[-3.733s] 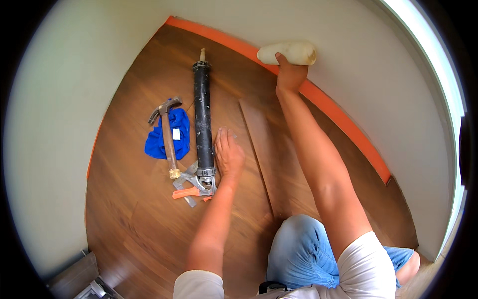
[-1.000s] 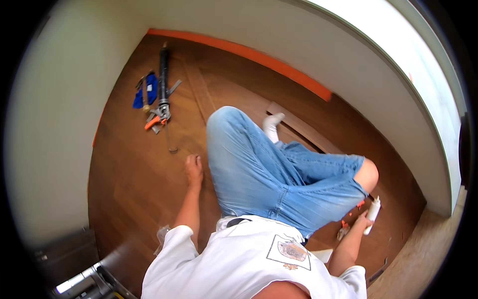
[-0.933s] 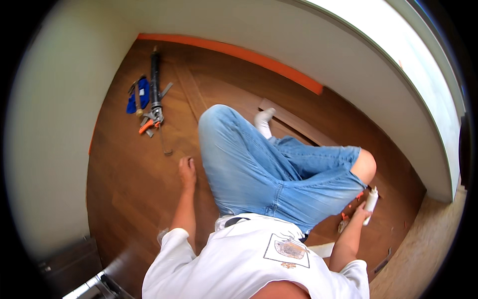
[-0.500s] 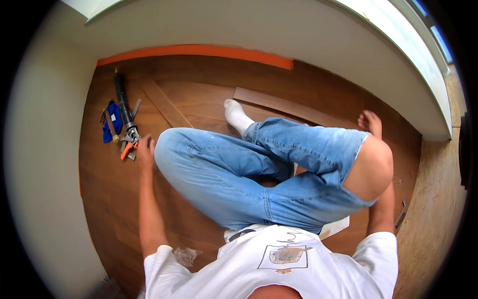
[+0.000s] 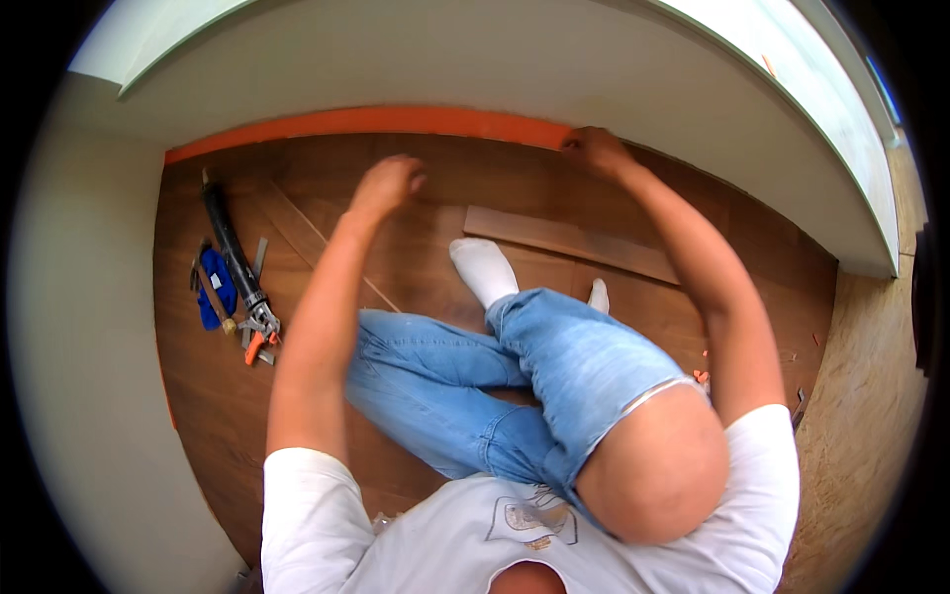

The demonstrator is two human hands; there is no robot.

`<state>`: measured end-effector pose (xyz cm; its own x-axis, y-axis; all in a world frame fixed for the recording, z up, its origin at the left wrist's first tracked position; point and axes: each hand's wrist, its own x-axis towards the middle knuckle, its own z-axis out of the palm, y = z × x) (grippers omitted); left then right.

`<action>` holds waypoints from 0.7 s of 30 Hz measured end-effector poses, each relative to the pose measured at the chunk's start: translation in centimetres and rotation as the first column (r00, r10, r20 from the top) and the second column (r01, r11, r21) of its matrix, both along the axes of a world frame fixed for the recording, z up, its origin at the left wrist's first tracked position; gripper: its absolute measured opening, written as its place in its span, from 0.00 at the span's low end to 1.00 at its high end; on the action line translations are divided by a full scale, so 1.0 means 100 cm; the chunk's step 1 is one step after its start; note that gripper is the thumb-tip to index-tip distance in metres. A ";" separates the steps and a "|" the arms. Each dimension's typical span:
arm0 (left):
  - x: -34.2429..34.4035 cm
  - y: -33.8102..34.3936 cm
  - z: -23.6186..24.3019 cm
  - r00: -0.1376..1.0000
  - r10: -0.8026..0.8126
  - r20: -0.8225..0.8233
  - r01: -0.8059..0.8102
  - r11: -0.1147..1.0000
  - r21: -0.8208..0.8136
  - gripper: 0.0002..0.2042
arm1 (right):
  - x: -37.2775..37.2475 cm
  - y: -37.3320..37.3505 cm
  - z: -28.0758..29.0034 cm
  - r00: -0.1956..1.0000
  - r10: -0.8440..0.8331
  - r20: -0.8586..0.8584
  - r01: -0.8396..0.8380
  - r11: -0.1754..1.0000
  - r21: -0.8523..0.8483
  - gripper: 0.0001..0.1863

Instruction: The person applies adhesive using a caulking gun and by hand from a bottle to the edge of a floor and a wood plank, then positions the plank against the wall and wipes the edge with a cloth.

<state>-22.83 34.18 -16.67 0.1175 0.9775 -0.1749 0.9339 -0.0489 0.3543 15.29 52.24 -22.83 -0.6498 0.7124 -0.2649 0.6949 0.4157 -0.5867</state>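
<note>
My left hand [image 5: 392, 184], slightly blurred, hangs above the brown plank floor [image 5: 435, 163] with its fingers curled in. Whatever it may hold is hidden. My right hand [image 5: 598, 153] is at the right end of an orange strip [image 5: 426, 121] running along the foot of the far wall. Its fingers are bent together over that end; I cannot make out whether they grip the strip or something small. Below and between the hands, a loose brown board [image 5: 564, 241] lies on the floor, beyond my socked foot [image 5: 483, 267].
To the left lie a black caulking gun [image 5: 230, 243] with an orange handle, a hammer [image 5: 213, 287] and a blue cloth-like item [image 5: 220, 309]. Small orange scraps [image 5: 702, 376] lie near my raised knee. Pale walls [image 5: 89, 327] enclose the left and far sides.
Both hands have moved. The left has left the caulking gun's handle area and reached forward and right; the right has swung forward and left to the strip's end. My bare knee has shifted nearer and leftward.
</note>
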 end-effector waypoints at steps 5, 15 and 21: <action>0.051 0.073 -0.060 0.993 0.112 0.049 -0.113 0.993 0.021 0.12 | -0.087 0.020 -0.084 0.984 -0.169 -0.055 0.176 0.970 0.169 0.13; 0.090 0.149 -0.107 0.975 0.003 0.220 -0.022 0.997 0.081 0.13 | -0.125 0.014 -0.073 0.956 -0.291 0.042 0.271 0.926 0.263 0.09; 0.086 0.149 -0.116 0.992 -0.119 -0.028 0.122 0.962 0.242 0.11 | -0.134 0.014 -0.079 0.935 -0.333 0.124 0.289 0.916 0.278 0.11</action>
